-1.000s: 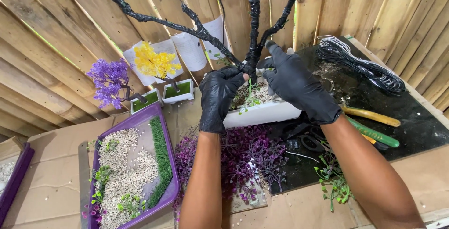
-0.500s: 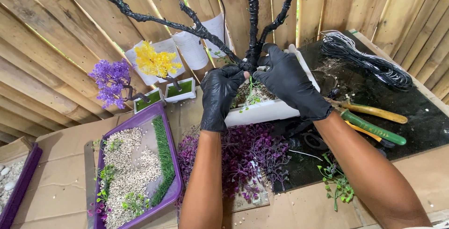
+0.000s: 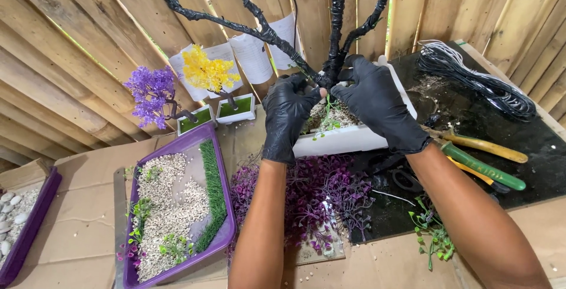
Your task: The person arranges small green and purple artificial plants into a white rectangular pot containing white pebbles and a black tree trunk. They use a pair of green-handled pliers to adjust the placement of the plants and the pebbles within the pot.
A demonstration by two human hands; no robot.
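Black-gloved left hand (image 3: 287, 115) and right hand (image 3: 377, 103) both pinched closed on taped black trunk (image 3: 330, 75), trunk upright in white planter (image 3: 348, 138) at centre, purple tray (image 3: 177, 206) at 8 o'clock, pliers (image 3: 480, 159) at 3 o'clock, wire coil (image 3: 477, 79) at 2 o'clock

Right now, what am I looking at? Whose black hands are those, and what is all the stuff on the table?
The picture comes from a camera worn on a person's head, looking down at their own two hands. Both wear black rubber gloves. The left hand and right hand grip the base of a black tape-wrapped tree trunk with bare branches, which stands in a white rectangular pot. In front lies a pile of purple plastic leaves. To the left sits a purple tray of pale gravel and fake grass. Behind are a small purple toy tree and a yellow one. On the right lie green-handled pliers and a coil of black wire.
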